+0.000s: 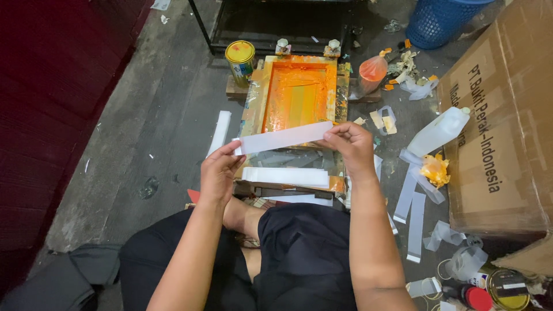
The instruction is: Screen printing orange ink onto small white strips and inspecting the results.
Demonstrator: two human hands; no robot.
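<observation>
White strip (285,137) hangs in the air above the orange-stained screen frame (296,95), its long axis running left to right and rising rightward. I see my left hand (220,171) pinching its left end, my right hand (350,145) pinching the right; both grips sit equally near.

1. Both forearms rise from the bottom of the frame toward its centre, bare to the elbow.
2. The left hand (219,173) sits left of centre, fingers curled, thumb and fingertips pinched together at its upper tip.
3. The right hand (351,147) is right of centre, slightly higher, wrist bent, fingertips pinched and turned leftward.
</observation>
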